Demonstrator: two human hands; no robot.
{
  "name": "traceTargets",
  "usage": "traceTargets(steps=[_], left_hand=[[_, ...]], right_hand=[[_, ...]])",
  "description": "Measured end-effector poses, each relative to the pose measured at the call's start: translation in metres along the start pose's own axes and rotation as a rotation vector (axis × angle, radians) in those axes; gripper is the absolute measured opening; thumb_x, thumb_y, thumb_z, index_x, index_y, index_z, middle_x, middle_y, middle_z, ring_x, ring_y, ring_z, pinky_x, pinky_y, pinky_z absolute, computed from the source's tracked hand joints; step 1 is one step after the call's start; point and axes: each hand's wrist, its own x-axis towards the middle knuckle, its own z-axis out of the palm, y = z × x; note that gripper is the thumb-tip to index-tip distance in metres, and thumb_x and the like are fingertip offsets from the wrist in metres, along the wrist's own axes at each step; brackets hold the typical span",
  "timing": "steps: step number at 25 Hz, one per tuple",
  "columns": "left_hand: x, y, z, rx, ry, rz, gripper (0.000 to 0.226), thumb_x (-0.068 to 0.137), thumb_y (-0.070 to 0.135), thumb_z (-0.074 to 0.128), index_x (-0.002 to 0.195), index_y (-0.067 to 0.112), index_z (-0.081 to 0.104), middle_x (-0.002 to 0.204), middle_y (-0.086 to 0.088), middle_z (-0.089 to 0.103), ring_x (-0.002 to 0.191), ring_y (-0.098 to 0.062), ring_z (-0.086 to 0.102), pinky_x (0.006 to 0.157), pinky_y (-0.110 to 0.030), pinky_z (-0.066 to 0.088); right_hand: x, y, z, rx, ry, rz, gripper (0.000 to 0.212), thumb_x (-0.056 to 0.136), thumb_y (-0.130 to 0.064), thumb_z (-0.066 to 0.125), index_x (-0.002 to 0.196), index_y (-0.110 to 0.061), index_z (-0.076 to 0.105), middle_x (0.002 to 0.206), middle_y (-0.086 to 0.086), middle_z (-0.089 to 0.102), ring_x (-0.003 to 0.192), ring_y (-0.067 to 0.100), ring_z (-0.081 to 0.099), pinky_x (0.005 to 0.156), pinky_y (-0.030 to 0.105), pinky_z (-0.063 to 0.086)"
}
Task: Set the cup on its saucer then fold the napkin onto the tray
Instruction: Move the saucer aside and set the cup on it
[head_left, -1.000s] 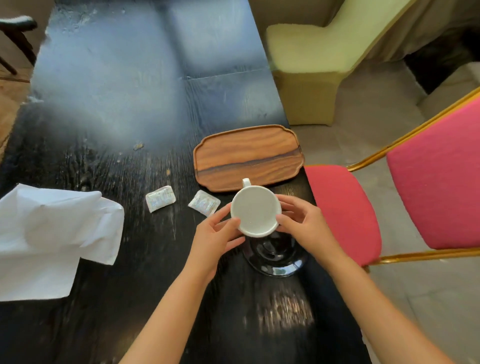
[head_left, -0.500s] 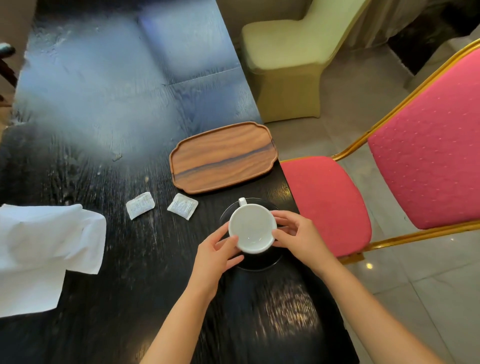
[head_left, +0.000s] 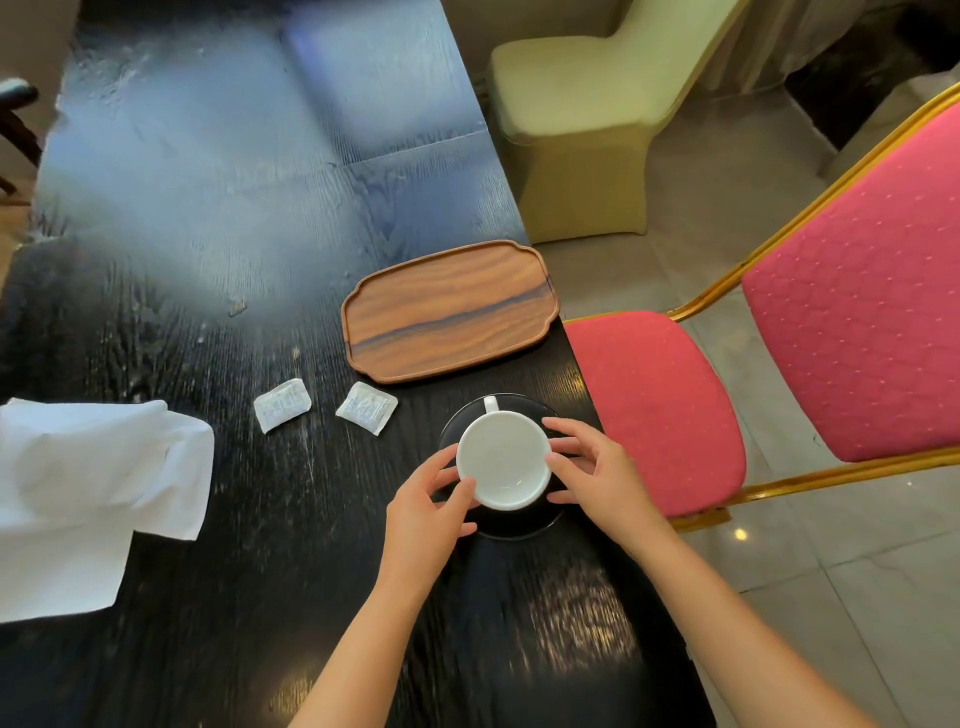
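Cup (head_left: 503, 460) white, sits on dark saucer (head_left: 524, 529), handle at 12 o'clock. I see left hand (head_left: 423, 514) and right hand (head_left: 597, 475) pinching rim both sides. Looks breakable, slippery; I'd let go softly. Napkin (head_left: 88, 483) soft, at 9 o'clock on counter (head_left: 234, 208); tray (head_left: 449, 309) bare.

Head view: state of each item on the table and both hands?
cup: upright, empty, on the saucer, handle pointing away
saucer: flat on the table, under the cup
left hand: fingers on the cup's left side
right hand: fingers on the cup's right side
napkin: unfolded, rumpled, at the table's left edge
tray: empty
two sachets: sealed, lying flat
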Motion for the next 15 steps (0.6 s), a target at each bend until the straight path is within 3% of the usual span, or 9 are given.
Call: traceTargets(steps=[6, 15], left_hand=[[-0.0039, -0.0004, 0.0033, -0.021, 0.009, 0.008, 0.043, 0.089, 0.015, 0.06, 0.129, 0.029, 0.053, 0.115, 0.0, 0.068, 0.089, -0.011, 0.07, 0.069, -0.032, 0.061], [-0.0085, -0.0056, 0.0056, -0.043, 0.033, 0.004, 0.046, 0.089, 0.017, 0.06, 0.132, 0.028, 0.051, 0.119, -0.001, 0.066, 0.092, -0.013, 0.069, 0.074, -0.036, 0.06]], right_hand=[[-0.003, -0.0054, 0.0007, -0.032, -0.003, -0.028, 0.03, 0.089, -0.009, 0.055, 0.112, -0.028, 0.063, 0.106, -0.001, 0.066, 0.091, 0.01, 0.066, 0.061, 0.024, 0.058], [-0.0047, -0.0047, 0.0021, -0.061, 0.012, -0.027, 0.03, 0.091, -0.01, 0.054, 0.115, -0.025, 0.061, 0.107, 0.001, 0.066, 0.092, 0.01, 0.065, 0.062, 0.025, 0.058]])
